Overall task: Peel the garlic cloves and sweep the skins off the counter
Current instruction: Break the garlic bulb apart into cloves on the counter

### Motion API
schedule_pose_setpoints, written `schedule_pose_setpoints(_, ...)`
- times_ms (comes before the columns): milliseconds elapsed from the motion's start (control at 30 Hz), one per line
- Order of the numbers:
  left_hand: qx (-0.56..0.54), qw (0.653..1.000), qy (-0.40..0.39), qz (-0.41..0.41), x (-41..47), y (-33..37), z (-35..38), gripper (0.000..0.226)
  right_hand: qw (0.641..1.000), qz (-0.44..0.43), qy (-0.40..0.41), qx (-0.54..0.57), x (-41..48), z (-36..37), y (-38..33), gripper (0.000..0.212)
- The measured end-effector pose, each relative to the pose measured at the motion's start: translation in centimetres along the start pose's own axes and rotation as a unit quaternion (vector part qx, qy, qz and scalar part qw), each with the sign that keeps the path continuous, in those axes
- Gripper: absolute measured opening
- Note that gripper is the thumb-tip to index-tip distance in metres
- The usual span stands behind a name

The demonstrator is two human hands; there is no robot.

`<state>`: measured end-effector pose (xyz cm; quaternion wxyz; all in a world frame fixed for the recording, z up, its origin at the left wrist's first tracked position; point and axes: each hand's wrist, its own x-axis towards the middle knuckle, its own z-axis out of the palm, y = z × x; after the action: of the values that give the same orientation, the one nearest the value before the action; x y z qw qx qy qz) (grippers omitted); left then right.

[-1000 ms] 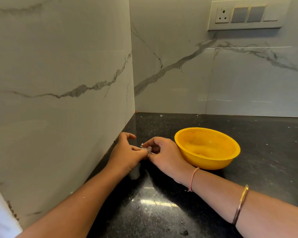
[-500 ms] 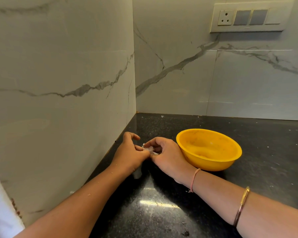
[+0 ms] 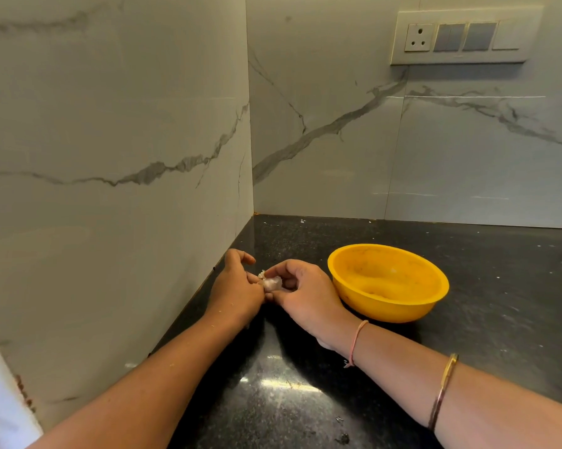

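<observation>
A small pale garlic clove with papery skin sits between both hands, just above the black counter. My left hand pinches its left side, fingers curled, index finger raised. From the right, my right hand grips the clove with thumb and curled fingers. A bit of loose skin sticks up at the clove's top left. Most of the clove is hidden by my fingers.
A yellow plastic bowl stands on the counter right of my right hand. Marble walls close the left side and back, meeting in a corner. Tiny white skin flecks lie along the back edge. A switch panel is on the back wall.
Both hands stay in place at the clove. My fingers have shifted slightly, and more of the clove shows between them now.
</observation>
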<state>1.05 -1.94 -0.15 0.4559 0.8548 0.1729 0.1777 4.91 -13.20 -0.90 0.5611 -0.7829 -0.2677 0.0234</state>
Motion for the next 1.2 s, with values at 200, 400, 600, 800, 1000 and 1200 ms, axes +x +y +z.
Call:
schedule_pose_setpoints(200, -0.063, 0.998, -0.005, 0.013, 0.0, 0.0, -0.5, 0.034, 0.999, 0.020, 0.022, 0.044, 0.2, -0.2, 0.1, 0.032)
schedule_pose_setpoints(400, -0.061, 0.998, -0.018, 0.028, 0.1, -0.1, -0.3, 0.037, 0.998, 0.007, 0.014, 0.069, 0.2, -0.3, 0.1, 0.031)
schedule_pose_setpoints(600, -0.015, 0.999, 0.012, 0.037, 0.7, -0.6, -0.2, 0.019, 0.996, 0.006, 0.022, 0.090, 0.2, -0.4, 0.2, 0.030)
schedule_pose_setpoints(800, 0.040, 0.997, 0.058, 0.037, 1.3, -1.3, -0.3, 0.007, 0.993, 0.011, 0.025, 0.115, 0.2, -0.5, 0.0, 0.031)
schedule_pose_setpoints(1000, 0.023, 0.992, 0.081, 0.091, 0.8, -0.7, -0.5, 0.011, 0.994, -0.015, 0.019, 0.104, 0.1, -0.6, 0.1, 0.036)
schedule_pose_setpoints(1200, -0.131, 0.987, 0.024, 0.091, -0.3, 0.7, -0.5, 0.019, 0.993, -0.101, 0.053, 0.006, 0.2, -0.5, 0.1, 0.032)
